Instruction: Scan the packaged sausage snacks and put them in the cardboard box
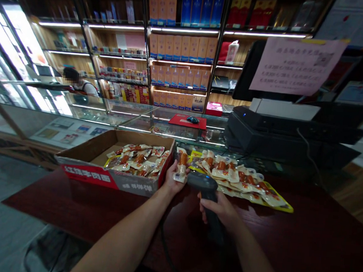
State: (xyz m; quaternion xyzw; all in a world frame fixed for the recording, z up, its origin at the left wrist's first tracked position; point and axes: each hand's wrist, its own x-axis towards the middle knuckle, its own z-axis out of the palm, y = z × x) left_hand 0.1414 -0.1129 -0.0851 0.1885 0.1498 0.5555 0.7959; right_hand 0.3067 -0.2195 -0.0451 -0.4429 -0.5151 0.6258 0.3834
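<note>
Over the near table, the right hand grips a scanner, fingers closed round its handle. Slightly farther left, the left hand, half curled, holds a packet between the open box, left, and piled snacks, right. Beyond, a mouse sits on a red mat.

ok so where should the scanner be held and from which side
The scanner is probably best held by its handle, coming from the right, as the right hand does: the handle hangs below the wider head, slim enough to wrap a grip around, leaving the head free near the packet in the left hand.
</note>
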